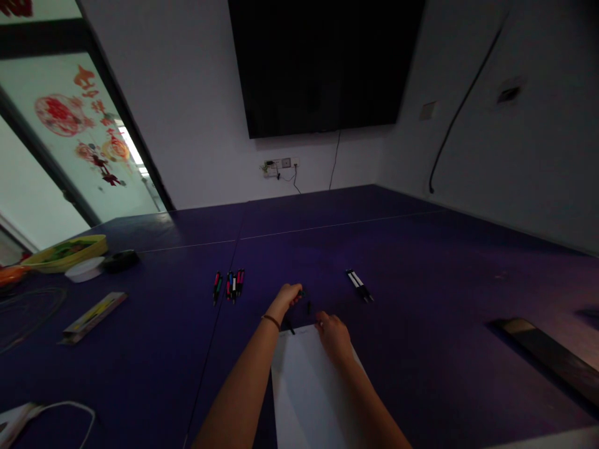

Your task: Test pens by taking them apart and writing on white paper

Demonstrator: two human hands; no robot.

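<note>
My left hand [289, 296] reaches forward over the dark blue table [412, 262], its fingers pinched on a small dark pen part. My right hand [333, 333] rests at the top edge of a white sheet of paper [304, 386], fingers curled; what they hold, if anything, is hidden. Small dark pen pieces [308, 307] lie between the two hands, and one more [291, 328] lies by the paper's top left corner. A row of several coloured pens [229, 285] lies to the left. A pair of black-and-white pens [359, 285] lies to the right.
At far left stand a yellow tray [65, 254], a white lid [84, 269] and a black round object [120, 259]. A flat ruler-like box [93, 317] and a white cable [70, 411] lie nearer. A dark screen [322, 62] hangs on the wall. A dark slab [547, 355] lies at right.
</note>
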